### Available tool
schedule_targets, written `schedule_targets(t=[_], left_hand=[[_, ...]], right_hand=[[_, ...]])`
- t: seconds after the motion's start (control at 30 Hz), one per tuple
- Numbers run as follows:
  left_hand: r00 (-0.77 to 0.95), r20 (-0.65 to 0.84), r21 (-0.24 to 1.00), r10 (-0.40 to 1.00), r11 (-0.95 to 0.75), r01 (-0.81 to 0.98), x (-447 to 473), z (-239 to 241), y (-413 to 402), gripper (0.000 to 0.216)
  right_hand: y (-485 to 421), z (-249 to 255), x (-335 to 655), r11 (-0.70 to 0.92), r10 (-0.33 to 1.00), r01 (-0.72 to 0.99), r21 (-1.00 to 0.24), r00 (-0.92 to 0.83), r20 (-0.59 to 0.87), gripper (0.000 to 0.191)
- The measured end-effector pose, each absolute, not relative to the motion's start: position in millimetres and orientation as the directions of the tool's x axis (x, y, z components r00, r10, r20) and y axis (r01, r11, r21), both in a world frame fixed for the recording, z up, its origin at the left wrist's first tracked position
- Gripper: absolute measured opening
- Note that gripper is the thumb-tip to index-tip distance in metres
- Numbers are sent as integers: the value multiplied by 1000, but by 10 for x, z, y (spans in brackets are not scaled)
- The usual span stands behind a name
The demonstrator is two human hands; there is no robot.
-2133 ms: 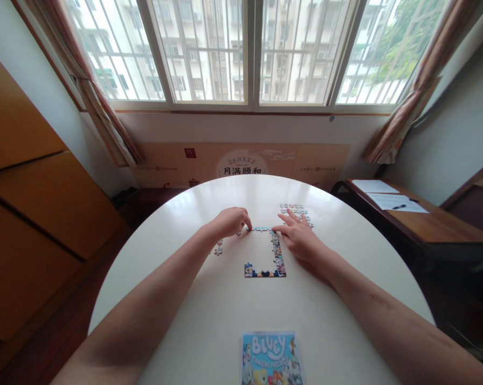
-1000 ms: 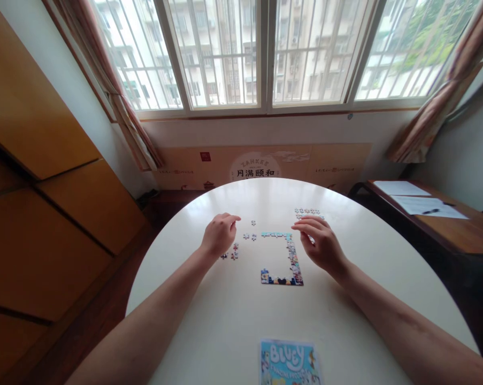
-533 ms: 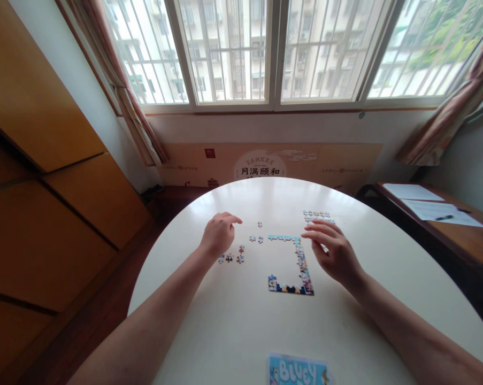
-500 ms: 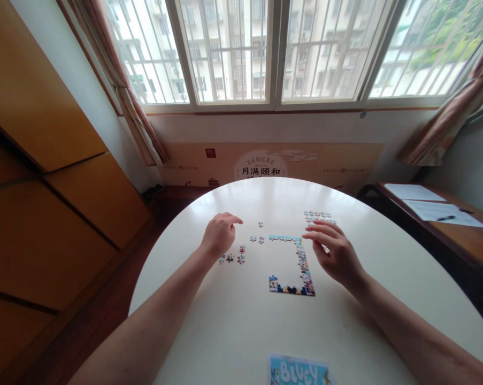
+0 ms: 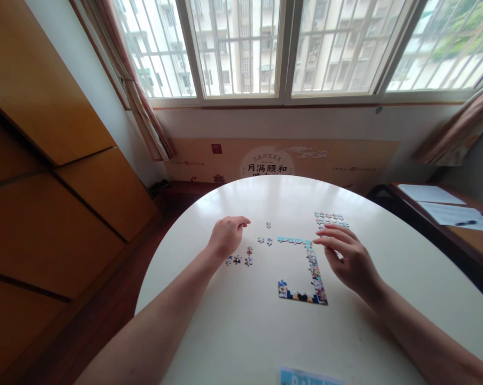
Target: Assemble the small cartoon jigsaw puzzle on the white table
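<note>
A partly joined jigsaw border (image 5: pixel 311 267) lies on the round white table (image 5: pixel 233 331), forming the top, right and bottom sides of a frame. My left hand (image 5: pixel 227 236) hovers left of it, fingers loosely curled, index finger pointing right, over several loose pieces (image 5: pixel 241 260). More loose pieces (image 5: pixel 264 239) lie beside the border's top left end. My right hand (image 5: pixel 349 258) hovers just right of the border with fingers spread and holds nothing. A group of loose pieces (image 5: pixel 329 218) lies beyond it.
The puzzle box lid (image 5: pixel 309 377) peeks in at the table's near edge. A wooden side table (image 5: pixel 466 235) with papers (image 5: pixel 445 206) and a pen stands at the right. Wooden cabinets (image 5: pixel 44 176) line the left wall. Barred windows (image 5: pixel 289 48) fill the far wall.
Both hands lifted off the border: the left drew back to the left over the loose pieces, the right raised beside the border. The view swung left, shifting everything rightward in frame.
</note>
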State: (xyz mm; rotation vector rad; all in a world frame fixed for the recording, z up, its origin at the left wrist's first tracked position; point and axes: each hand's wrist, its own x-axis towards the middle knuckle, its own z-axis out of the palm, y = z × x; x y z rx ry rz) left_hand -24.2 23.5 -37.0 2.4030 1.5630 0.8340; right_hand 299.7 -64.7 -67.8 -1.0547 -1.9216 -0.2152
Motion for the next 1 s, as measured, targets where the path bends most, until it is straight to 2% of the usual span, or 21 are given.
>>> schedule_targets(t=[0.1, 0.27, 0.5, 0.6, 0.77, 1.0], left_hand=[[288, 348, 410, 892, -421, 809, -250, -367, 245, 34], [313, 331, 321, 890, -418, 850, -271, -292, 226, 28], [316, 184, 277, 931, -358, 892, -293, -112, 134, 23], [294, 161, 248, 942, -326, 912, -303, -39, 110, 28], [276, 73, 227, 958, -285, 931, -281, 36, 77, 51], [229, -62, 160, 971, -217, 963, -315, 137, 32, 46]], right_hand=[[-635, -690, 3009, 616, 589, 746, -251, -226, 776, 27], [-634, -687, 3016, 622, 592, 740, -257, -229, 773, 26], [-642, -663, 2997, 617, 612, 728, -297, -207, 763, 26], [-639, -652, 2996, 614, 601, 731, -298, -189, 776, 25], [-658, -609, 2988, 615, 578, 734, -289, -170, 798, 24], [-693, -618, 2986, 625, 594, 708, -328, -160, 788, 25]])
